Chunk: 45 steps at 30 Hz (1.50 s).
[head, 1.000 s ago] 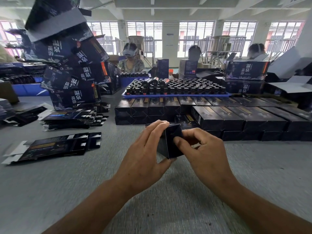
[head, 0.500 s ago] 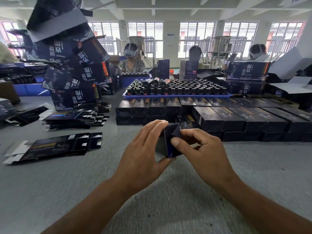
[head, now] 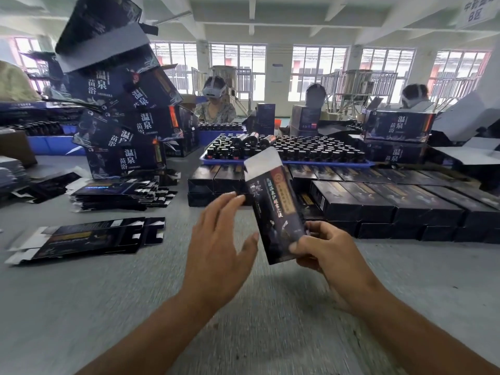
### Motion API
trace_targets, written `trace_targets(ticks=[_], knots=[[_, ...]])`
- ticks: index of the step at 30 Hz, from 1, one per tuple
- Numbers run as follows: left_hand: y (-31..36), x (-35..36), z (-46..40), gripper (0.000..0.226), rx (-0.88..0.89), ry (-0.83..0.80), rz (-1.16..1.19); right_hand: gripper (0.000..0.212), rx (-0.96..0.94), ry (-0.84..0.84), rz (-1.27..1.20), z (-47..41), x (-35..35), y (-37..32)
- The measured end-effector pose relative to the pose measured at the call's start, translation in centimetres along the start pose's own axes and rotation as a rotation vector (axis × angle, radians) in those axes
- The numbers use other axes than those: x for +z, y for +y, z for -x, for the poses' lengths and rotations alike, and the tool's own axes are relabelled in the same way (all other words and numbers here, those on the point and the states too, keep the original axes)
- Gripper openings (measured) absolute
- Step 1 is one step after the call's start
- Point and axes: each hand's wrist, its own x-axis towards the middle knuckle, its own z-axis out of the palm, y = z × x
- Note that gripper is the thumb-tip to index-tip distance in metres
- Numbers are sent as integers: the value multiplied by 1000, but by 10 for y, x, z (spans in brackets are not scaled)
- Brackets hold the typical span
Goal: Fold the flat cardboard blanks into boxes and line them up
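Head | right hand (head: 327, 255) grips dark box (head: 273, 209) | flap apparently open

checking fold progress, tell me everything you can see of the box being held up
The box is a slim dark printed carton, apparently thin card, with gold and white lettering on its front. It is squared up and held above the grey table, tilted with its top leaning left. The top flap stands open, showing its pale inside. The right hand pinches its lower end; the left hand is spread open beside it, apparently not gripping.
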Motion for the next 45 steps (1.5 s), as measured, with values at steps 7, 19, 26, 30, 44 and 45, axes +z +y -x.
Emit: trace_targets(ticks=[7, 19, 26, 30, 44, 45], knots=[[-5, -8, -13, 72, -480, -214, 770, 43, 53, -256, 135, 9, 2, -1], [1, -4, -6, 37, -450, -288, 778, 66, -159, -111, -26, 1, -11, -10], [-3, -8, -8, 51, -428, -313, 822, 56, -149, -139, -66, 1, -12, -9], [-2, -10, -10, 51, -395, -213, 821, 50, -156, -171, -65, 2, -11, -10], [7, -11, -5, 38, -220, -101, 770, 37, -302, -119, 19, 6, -6, -12], [7, -11, -5, 39, -209, -101, 761, 38, -321, -109, 28, 7, -5, -13]])
